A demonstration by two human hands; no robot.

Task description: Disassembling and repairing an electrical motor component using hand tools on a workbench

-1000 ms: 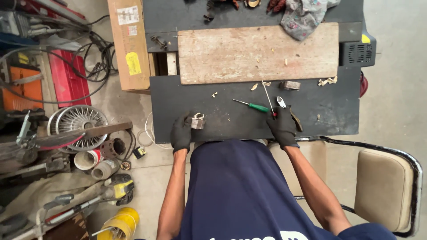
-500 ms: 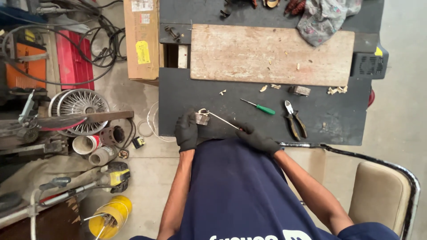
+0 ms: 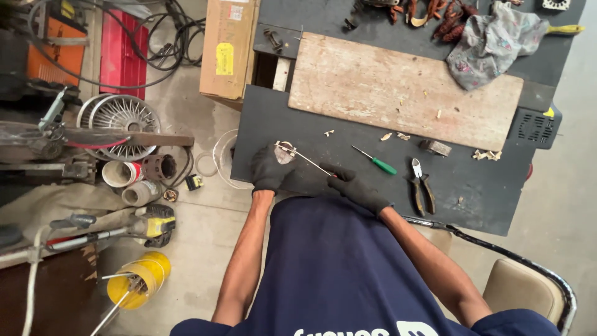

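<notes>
Both my hands wear black gloves. My left hand [image 3: 268, 169] grips a small metal part [image 3: 285, 153] at the near left of the dark workbench [image 3: 348, 158]. My right hand [image 3: 354, 186] holds the handle end of a thin metal rod [image 3: 306, 160] whose tip reaches the part. A green-handled screwdriver [image 3: 376, 162] and black-handled pliers [image 3: 421, 185] lie just right of my right hand.
A worn wooden board [image 3: 404, 93] lies across the bench with wood chips around it. A patterned cloth [image 3: 488, 43] sits at the far right, a cardboard box [image 3: 227, 50] at the left. Tools, a fan guard [image 3: 118, 121], a yellow spool [image 3: 137, 280] crowd the floor; a chair [image 3: 528, 280] stands right.
My right hand left the pliers and screwdriver area and moved left toward my left hand, now holding the thin rod against the part. The camera view has shifted.
</notes>
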